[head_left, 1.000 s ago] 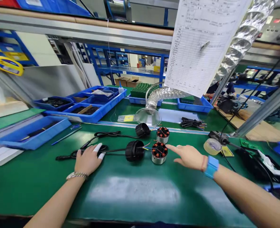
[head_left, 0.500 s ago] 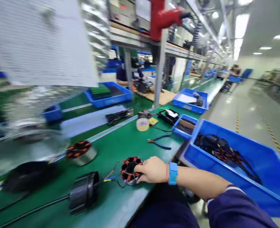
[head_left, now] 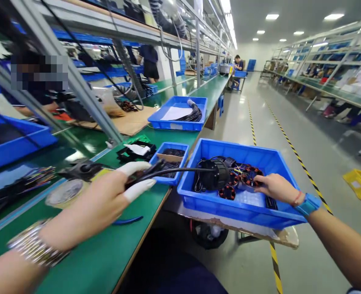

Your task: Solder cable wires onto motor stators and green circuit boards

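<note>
My left hand [head_left: 116,192], with white covers on two fingers, is closed around a black cable [head_left: 171,170] above the green bench. The cable runs right to a round black housing [head_left: 214,173] over a large blue bin [head_left: 229,210]. Colored wires link the housing to a motor stator [head_left: 250,175] with copper-orange windings. My right hand [head_left: 273,188] grips that stator by its right side, over the bin. More stators [head_left: 227,192] and black cables lie in the bin below; whether the housing touches them I cannot tell.
A small blue box of black parts [head_left: 172,161] and a blue tray with cables [head_left: 180,122] stand along the bench edge. A tape roll [head_left: 65,192] and blue plier handles [head_left: 128,220] are near my left arm. Coworkers sit and stand farther off.
The view has turned right. My right hand has carried the stator from the bench to over the large blue bin, the housing with it. My left hand has come into view, holding the cable.
</note>
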### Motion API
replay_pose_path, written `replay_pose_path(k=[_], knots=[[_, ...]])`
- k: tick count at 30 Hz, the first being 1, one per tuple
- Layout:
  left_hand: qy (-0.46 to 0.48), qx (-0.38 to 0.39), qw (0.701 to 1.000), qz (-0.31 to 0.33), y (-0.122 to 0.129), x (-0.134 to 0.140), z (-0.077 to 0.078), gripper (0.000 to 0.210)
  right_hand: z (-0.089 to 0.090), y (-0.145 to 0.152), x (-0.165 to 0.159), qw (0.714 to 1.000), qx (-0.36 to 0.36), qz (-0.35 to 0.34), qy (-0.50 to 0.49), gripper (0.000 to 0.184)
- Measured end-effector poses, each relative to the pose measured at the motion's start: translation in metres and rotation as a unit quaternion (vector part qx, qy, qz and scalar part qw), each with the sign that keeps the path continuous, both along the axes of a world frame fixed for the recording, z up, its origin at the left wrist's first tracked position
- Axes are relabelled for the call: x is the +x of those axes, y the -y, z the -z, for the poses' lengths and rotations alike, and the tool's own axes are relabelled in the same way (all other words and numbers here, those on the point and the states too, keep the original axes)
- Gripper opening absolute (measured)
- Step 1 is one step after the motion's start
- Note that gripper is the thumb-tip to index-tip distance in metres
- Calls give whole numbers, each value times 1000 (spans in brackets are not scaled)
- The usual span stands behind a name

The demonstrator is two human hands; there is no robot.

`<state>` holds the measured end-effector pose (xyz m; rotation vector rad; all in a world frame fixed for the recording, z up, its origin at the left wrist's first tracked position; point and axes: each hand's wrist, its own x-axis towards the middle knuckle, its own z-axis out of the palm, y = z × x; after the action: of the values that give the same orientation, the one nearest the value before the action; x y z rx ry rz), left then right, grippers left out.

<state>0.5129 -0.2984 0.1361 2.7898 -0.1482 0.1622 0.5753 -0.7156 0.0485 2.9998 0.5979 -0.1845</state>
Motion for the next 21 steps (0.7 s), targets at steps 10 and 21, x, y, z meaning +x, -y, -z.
replay_pose_path(k=[10,21], knots=[[-168,-276,946,12,107,109,46,42,104,23,26,975,74,-5,-209,27],[-279,34,959,36,129,140,151,69,92,24,26,911,154,-53,-379,32]])
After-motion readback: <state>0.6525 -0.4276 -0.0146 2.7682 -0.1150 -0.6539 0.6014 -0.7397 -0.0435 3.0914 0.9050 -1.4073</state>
